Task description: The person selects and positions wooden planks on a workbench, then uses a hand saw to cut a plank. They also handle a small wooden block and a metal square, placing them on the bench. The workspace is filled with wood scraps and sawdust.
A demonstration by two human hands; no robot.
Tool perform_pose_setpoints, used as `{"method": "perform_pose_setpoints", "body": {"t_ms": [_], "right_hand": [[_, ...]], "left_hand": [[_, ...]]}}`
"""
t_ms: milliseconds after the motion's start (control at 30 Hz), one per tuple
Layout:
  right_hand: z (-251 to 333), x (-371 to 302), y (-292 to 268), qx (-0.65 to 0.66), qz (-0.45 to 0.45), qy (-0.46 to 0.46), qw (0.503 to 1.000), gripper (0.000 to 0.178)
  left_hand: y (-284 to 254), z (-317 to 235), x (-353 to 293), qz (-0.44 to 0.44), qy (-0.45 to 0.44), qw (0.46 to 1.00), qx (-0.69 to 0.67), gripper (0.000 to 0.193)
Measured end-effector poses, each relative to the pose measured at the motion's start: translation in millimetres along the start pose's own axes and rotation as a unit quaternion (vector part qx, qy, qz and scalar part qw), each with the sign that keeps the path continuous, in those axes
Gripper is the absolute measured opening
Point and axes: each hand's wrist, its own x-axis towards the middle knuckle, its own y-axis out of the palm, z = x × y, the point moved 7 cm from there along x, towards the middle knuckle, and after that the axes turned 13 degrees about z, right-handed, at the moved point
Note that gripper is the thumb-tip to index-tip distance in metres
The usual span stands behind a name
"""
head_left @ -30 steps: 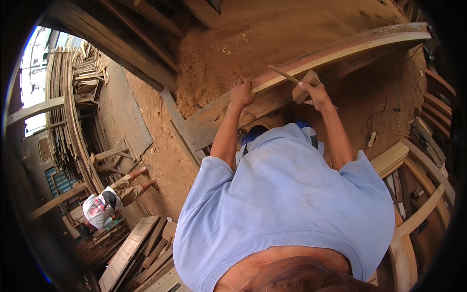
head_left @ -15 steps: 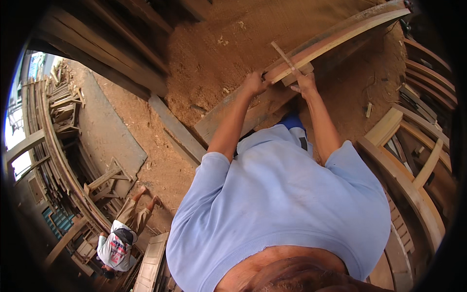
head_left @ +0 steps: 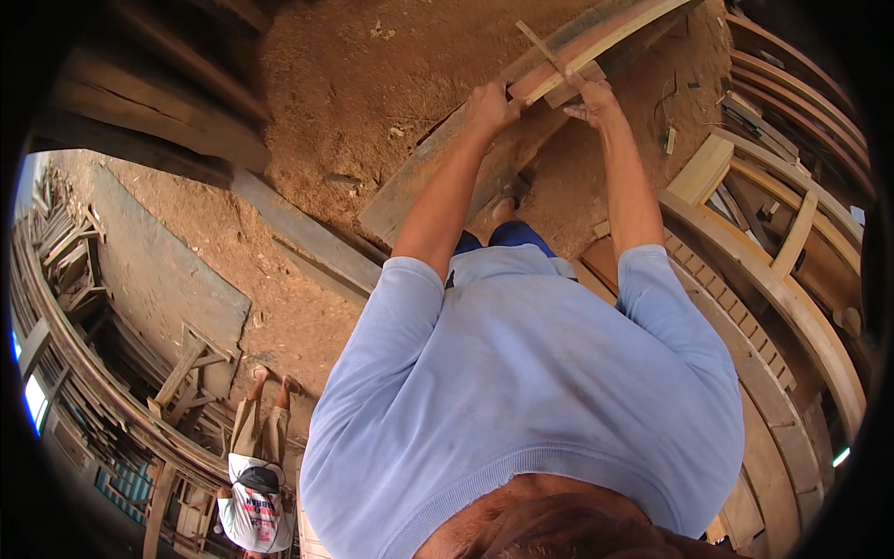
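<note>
A long, pale wooden beam [head_left: 622,39] lies slantwise ahead of me on a wide, worn plank [head_left: 414,179]. Across the beam, close to its near end, rests a thin wooden strip [head_left: 540,43]. My right hand [head_left: 596,102] pinches the strip's near end, its lower fingers partly spread. Beneath the beam, beside that hand, a short wooden block [head_left: 585,78] sticks out. At the beam's near end my left hand [head_left: 492,108] is closed, fingers curled against the wood. Whatever it may hold is hidden.
Heavy timbers [head_left: 163,107] stand at the upper left, with a grey plank [head_left: 303,233] jutting from them. Curved wooden frames [head_left: 773,265] are stacked on the right. Sawdust covers the ground [head_left: 326,65]. Another person [head_left: 256,489] is at the lower left near piled wood.
The whole view has shifted, and the beam sits higher in the picture. My arms reach farther forward, and a foot now shows below the plank. Both hands remain at the beam's end.
</note>
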Motion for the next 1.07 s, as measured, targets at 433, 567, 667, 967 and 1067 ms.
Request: {"method": "perform_pose_setpoints", "body": {"t_ms": [433, 567, 667, 967, 1067], "right_hand": [[-21.6, -11.1, 37.7, -0.096, -0.343, -0.306, 0.883, 0.081], [11.3, 17.5, -28.7, -0.030, -0.356, -0.379, 0.853, 0.065], [27.2, 22.2, -44.2, -0.053, -0.382, -0.313, 0.868, 0.067], [6.4, 9.7, -14.4, -0.072, -0.411, -0.292, 0.861, 0.083], [18.4, 22.7, -33.6, 0.011, -0.322, -0.313, 0.894, 0.083]], "left_hand": [[-1.8, -10.5, -3.7, -0.013, 0.022, 1.000, 0.000, 0.054], [-1.4, -21.9, -2.7, -0.003, 0.033, 0.997, 0.073, 0.058], [-9.2, -40.8, 2.1, 0.047, 0.040, 0.994, 0.095, 0.058], [37.0, -74.6, 60.3, -0.010, 0.017, 0.969, 0.248, 0.083], [43.4, -78.6, 64.0, 0.004, -0.014, 0.971, 0.240, 0.080]]}}
